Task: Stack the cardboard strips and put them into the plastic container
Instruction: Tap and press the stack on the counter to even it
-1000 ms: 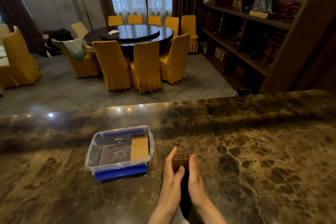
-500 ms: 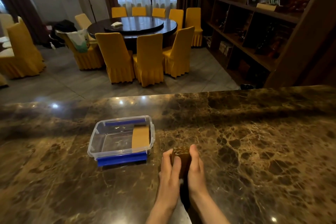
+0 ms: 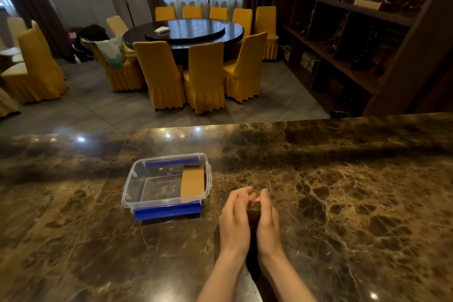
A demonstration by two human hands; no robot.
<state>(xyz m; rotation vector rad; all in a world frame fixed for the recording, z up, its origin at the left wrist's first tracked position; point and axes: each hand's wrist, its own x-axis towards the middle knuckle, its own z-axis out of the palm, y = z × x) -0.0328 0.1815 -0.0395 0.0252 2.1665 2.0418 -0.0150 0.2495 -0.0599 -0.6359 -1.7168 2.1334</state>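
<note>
Both forearms are reaching in from the six o'clock edge and lying close side by side over the marble counter. The left hand and the right hand are standing on edge, palms turned toward each other, fingers straight and pointing toward twelve o'clock. They are pressing from both sides on a stack of cardboard strips, which is sitting upright on the counter between them. The left fingertips are curling a little over the far end of the stack.

Only the dark top end and a narrow sliver of the stack are showing; the palms are covering its sides, so I cannot count the strips or see how neatly they are lining up. The shadow between the wrists is hiding the near end too.

At about ten o'clock from the hands, near but apart, the clear plastic container is sitting open on the counter, with blue clips on its near and far walls. A tan cardboard piece is lying inside along its right wall; whether it is one strip or several I cannot tell. Both elbows are being cut off by the bottom edge.
</note>
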